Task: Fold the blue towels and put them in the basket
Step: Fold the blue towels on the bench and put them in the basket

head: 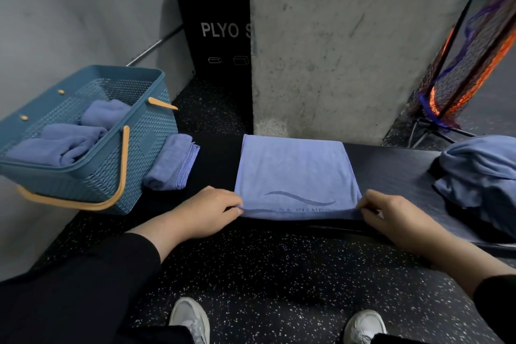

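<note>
A blue towel (296, 176) lies flat on the black bench (396, 173), folded into a rectangle with a wave logo near its front edge. My left hand (208, 211) pinches its near left corner. My right hand (391, 215) pinches its near right corner. A folded blue towel (173, 162) lies on the bench beside the teal basket (117, 159). Inside the basket are several folded blue towels (67, 142). A crumpled heap of blue towels (483, 176) sits at the bench's right end.
A concrete pillar (349, 42) rises right behind the bench. A black plyo box (217, 25) stands at the back, left of the pillar. An orange and black net on a stand (463, 64) leans at the right. My shoes (190, 318) are on the speckled floor.
</note>
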Motion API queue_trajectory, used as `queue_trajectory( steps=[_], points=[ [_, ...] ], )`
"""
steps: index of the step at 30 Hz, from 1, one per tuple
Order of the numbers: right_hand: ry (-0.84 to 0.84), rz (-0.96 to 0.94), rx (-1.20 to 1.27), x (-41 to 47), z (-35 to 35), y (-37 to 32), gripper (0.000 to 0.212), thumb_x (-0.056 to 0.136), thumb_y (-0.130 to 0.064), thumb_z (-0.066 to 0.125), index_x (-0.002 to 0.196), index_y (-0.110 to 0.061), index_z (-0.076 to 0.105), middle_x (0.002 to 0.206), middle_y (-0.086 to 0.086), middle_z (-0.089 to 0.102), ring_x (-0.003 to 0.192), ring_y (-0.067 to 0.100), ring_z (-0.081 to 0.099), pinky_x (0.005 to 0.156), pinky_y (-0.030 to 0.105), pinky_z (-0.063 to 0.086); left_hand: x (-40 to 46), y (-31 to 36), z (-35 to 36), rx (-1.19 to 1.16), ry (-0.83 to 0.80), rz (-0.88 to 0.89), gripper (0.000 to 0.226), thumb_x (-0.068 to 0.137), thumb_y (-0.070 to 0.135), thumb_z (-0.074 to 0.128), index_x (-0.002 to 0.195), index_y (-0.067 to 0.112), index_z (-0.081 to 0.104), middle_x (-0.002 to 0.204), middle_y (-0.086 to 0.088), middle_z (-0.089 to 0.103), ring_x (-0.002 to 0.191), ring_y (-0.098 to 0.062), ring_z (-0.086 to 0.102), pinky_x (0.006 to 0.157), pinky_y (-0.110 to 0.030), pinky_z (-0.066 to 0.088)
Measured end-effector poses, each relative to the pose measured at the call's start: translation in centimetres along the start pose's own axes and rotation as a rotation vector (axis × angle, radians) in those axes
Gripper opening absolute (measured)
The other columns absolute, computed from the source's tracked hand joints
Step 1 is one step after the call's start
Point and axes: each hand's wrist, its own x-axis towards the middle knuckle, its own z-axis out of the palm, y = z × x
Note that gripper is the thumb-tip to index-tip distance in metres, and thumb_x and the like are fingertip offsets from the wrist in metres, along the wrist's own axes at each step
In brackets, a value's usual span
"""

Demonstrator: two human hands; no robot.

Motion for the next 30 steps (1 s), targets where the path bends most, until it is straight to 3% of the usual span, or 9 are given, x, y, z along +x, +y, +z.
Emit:
queue_trajectory(
  steps=[3,5,9,13,19,23,27,30],
  points=[
    [-0.069,0.05,0.16,-0.5,-1.5,-1.0,0.02,0.092,-0.016,0.063,0.081,-0.033,0.06,0.069,-0.005,0.068,0.06,0.014,0.057,0.066,0.033,0.049,-0.6,0.5,-1.3,-0.205,-0.062,-0.115,0.025,0.098,0.031,0.056,0.074,0.028,0.06,0.07,0.013,0.06,0.07,-0.003,0.053,0.071,-0.025,0.043],
    [-0.089,0.048,0.257,-0.5,-2.2,-1.7,0.026,0.093,-0.009,0.058,0.079,-0.03,0.061,0.063,-0.001,0.063,0.056,0.01,0.049,0.06,0.031,0.045,-0.9,1.0,-2.1,-0.374,-0.096,-0.166,0.026,0.098,0.024,0.06,0.072,0.022,0.062,0.065,0.013,0.054,0.065,-0.004,0.048,0.069,-0.029,0.042],
    [-0.097,0.051,0.396,-0.1,-2.5,-2.6,0.025,0.098,-0.006,0.053,0.08,-0.02,0.063,0.058,-0.015,0.05,0.055,-0.001,0.039,0.054,0.016,0.033,-1.3,1.9,-3.3,-0.73,-0.147,-0.275,0.043,0.098,0.007,0.055,0.058,0.021,0.061,0.058,-0.001,0.049,0.054,-0.016,0.051,0.055,-0.026,0.044],
    [-0.004,0.097,0.485,1.6,-2.0,-2.8,0.027,0.095,-0.008,0.053,0.077,-0.024,0.063,0.059,-0.007,0.051,0.058,0.01,0.041,0.059,0.031,0.035,-0.3,1.6,-3.5,-0.848,-0.104,-0.344,0.043,0.1,0.009,0.052,0.059,0.021,0.056,0.055,-0.001,0.041,0.046,-0.015,0.043,0.044,-0.024,0.037],
    [0.199,0.233,0.601,6.2,-1.4,-3.2,0.023,0.096,-0.015,0.049,0.077,-0.016,0.061,0.056,-0.006,0.049,0.055,0.014,0.042,0.056,0.031,0.036,4.3,0.7,-3.4,-0.761,0.245,-0.349,0.026,0.103,0.018,0.051,0.082,0.008,0.06,0.05,-0.008,0.059,0.047,-0.017,0.053,0.053,-0.027,0.043],
    [0.218,0.324,0.518,9.3,-0.8,-2.9,0.022,0.097,-0.02,0.048,0.083,-0.017,0.064,0.066,-0.003,0.058,0.06,0.016,0.048,0.056,0.03,0.038,8.2,-0.8,-2.6,-0.498,0.394,-0.337,0.026,0.1,0.026,0.055,0.077,0.015,0.061,0.063,-0.004,0.057,0.06,-0.014,0.048,0.062,-0.033,0.038],
    [0.14,0.321,0.355,11.1,0.2,-2.2,0.017,0.098,-0.018,0.048,0.092,-0.018,0.064,0.08,-0.007,0.062,0.071,0.011,0.053,0.06,0.023,0.039,10.7,-1.1,-1.8,-0.351,0.374,-0.346,0.025,0.101,0.031,0.052,0.084,0.015,0.063,0.072,-0.006,0.063,0.07,-0.024,0.057,0.063,-0.034,0.041],
    [0.095,0.296,0.25,11.8,0.7,-2.1,0.013,0.097,-0.018,0.049,0.094,-0.019,0.062,0.082,-0.007,0.063,0.073,0.007,0.054,0.061,0.022,0.039,11.7,-1.8,-0.8,-0.151,0.267,-0.319,0.025,0.102,0.031,0.048,0.088,0.015,0.062,0.085,0.002,0.061,0.086,-0.023,0.058,0.081,-0.04,0.047]
  ],
)
